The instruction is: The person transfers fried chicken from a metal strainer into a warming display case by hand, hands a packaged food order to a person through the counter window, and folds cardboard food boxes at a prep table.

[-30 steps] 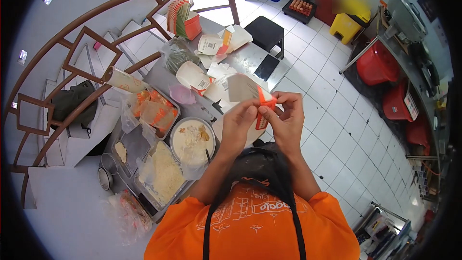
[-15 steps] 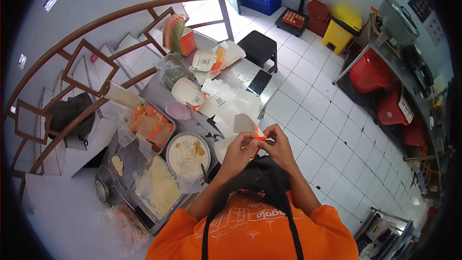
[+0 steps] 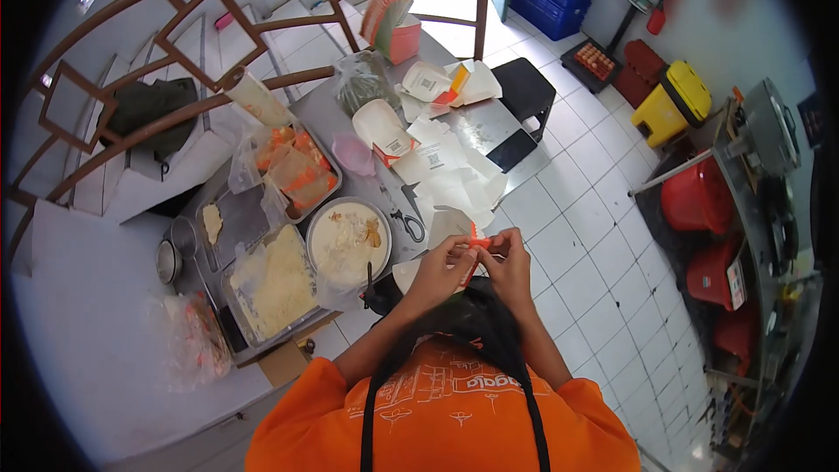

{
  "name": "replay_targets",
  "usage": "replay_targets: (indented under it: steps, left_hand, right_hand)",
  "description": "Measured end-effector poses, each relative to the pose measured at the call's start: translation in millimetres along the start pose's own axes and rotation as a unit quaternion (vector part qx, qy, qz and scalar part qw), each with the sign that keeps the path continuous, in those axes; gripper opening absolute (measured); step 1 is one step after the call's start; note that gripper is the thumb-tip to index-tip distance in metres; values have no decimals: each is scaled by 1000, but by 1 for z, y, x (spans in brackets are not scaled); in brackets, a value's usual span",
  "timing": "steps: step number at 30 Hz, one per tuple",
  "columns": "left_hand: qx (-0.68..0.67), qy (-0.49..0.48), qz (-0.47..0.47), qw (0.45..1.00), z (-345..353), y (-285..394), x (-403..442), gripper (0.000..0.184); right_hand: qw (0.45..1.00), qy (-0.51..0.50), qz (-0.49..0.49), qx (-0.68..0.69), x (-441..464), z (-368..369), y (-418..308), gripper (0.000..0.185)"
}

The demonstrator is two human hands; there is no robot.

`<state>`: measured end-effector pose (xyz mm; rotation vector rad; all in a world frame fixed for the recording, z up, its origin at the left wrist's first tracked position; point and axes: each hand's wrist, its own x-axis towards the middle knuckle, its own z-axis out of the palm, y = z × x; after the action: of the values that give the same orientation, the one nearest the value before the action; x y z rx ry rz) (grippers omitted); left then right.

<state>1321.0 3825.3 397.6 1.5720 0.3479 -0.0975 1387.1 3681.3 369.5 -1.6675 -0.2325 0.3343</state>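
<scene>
Both my hands pinch an orange-and-white paper food carton (image 3: 450, 223) close in front of my apron. My left hand (image 3: 441, 267) grips its left side, fingers closed at the orange edge. Opposite it, my right hand (image 3: 509, 264) is closed on the same edge, the fingertips of both hands almost meeting. The lower part of the carton is partly hidden behind my hands. Just beyond lie several flat white carton blanks (image 3: 444, 159) and part-folded cartons (image 3: 382, 129). Black-handled scissors (image 3: 409, 225) rest on the table to the left of the carton.
Left on the metal table are a round pan of pale flour-like mix (image 3: 336, 253), a tray of yellowish crumbs (image 3: 271, 293) and a tray with bagged orange food (image 3: 297, 175). A phone (image 3: 513, 150) lies near the far right edge. A black stool (image 3: 524, 87) stands beyond it.
The camera view has turned, so the table and floor appear shifted to the right and the scissors show more fully. Both hands still pinch the carton's orange edge, with only slight finger movement.
</scene>
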Motion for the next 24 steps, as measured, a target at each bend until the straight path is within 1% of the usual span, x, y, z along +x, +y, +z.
replay_targets:
  steps: [1, 4, 5, 8, 9, 12, 15, 18, 21, 23, 24]
  left_hand:
    - [-36, 7, 1, 999, 4, -4, 0, 36]
    - [-156, 18, 1, 988, 14, -11, 3, 41]
    - [-147, 23, -6, 989, 14, -8, 3, 42]
    - [-56, 64, 68, 994, 16, 0, 4, 41]
    - [-68, 71, 52, 994, 17, 6, 1, 43]
    - [-50, 97, 40, 993, 20, 14, -7, 45]
    - [-65, 121, 48, 989, 19, -3, -7, 44]
    - [19, 183, 115, 976, 22, -11, -6, 36]
    - [-9, 139, 44, 989, 10, -6, 0, 25]
    - [61, 122, 52, 989, 6, 2, 1, 22]
    - [96, 110, 55, 988, 6, 3, -1, 21]
  right_hand:
    - [999, 33, -23, -6, -1, 5, -1, 26]
    - [984, 25, -137, -110, 1, 12, -2, 24]
    - [991, 29, -106, -77, 1, 13, -15, 23]
    - [997, 18, -78, -4, 16, 15, -13, 18]
    - [997, 16, -67, 21, 17, 16, -20, 14]
    - [977, 10, -189, -94, 18, 18, -16, 13]
    - [971, -1, -210, -116, 22, 23, -14, 11]
    - [962, -21, -226, -153, 21, 23, -6, 10]
    - [989, -22, -132, -56, 13, 24, 1, 11]
    - [996, -56, -24, 64, 11, 25, -7, 13]
    - [995, -81, -5, 61, 9, 24, -13, 14]
